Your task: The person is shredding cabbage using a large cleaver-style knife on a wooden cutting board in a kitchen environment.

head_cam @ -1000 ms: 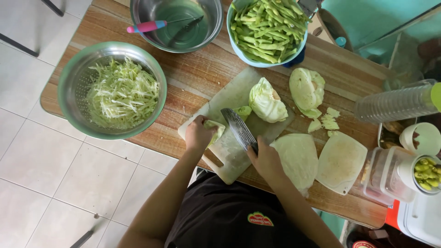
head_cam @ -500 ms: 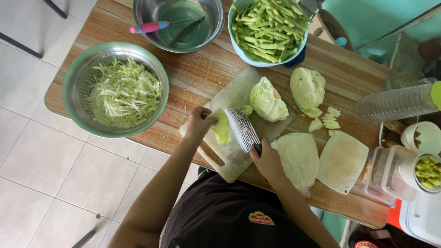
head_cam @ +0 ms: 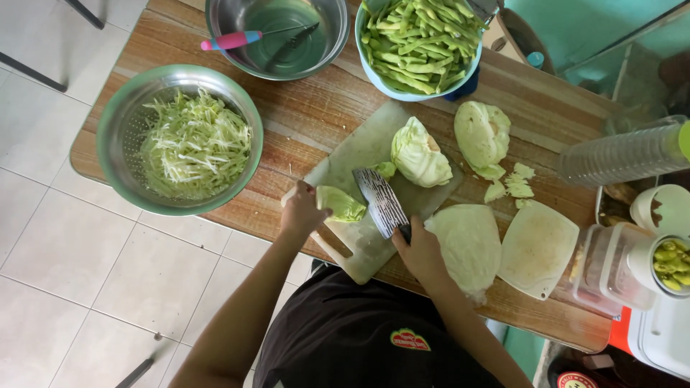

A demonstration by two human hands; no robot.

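On the bench (head_cam: 316, 122), a colander (head_cam: 115, 122) at the left was already heaped with shredded cabbage (head_cam: 194, 147); next came the left hand (head_cam: 302, 210), fingers curled down on a small cabbage wedge (head_cam: 339, 204) lying on the cutting board (head_cam: 359, 154); just beside it the right hand (head_cam: 420, 251) gripped the knife (head_cam: 381, 201), fingers closed around the handle, blade touching the wedge; a bigger cabbage chunk (head_cam: 419, 154) waited uncut on the board, another chunk (head_cam: 481, 133) and loose leaves (head_cam: 468, 244) lay further right; judging by that, a good share was shredded, yet much cabbage remained.
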